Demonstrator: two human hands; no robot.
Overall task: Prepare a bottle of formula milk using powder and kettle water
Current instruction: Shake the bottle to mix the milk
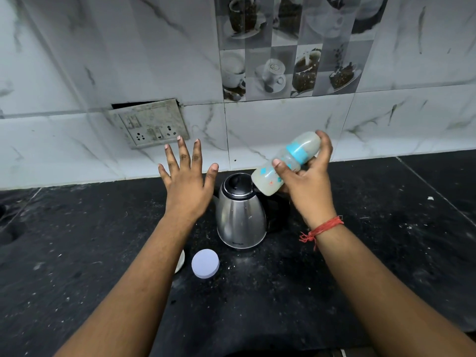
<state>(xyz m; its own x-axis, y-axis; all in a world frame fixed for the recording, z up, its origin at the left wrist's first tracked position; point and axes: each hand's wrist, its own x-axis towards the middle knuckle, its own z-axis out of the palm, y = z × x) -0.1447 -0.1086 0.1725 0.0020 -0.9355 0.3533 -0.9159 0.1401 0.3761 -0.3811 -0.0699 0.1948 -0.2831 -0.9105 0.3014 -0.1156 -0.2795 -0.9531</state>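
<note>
Your right hand (pixel 307 181) grips the capped baby bottle (pixel 286 163), tilted base-down-left above the steel kettle (pixel 240 211); your left hand (pixel 188 176) hovers open-fingered just left, empty, over the black worktop (pixel 386 253), ready to steady it

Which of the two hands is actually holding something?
The right hand, with the red wrist thread, grips the tilted bottle. The left hand is open, fingers spread, empty.
</note>
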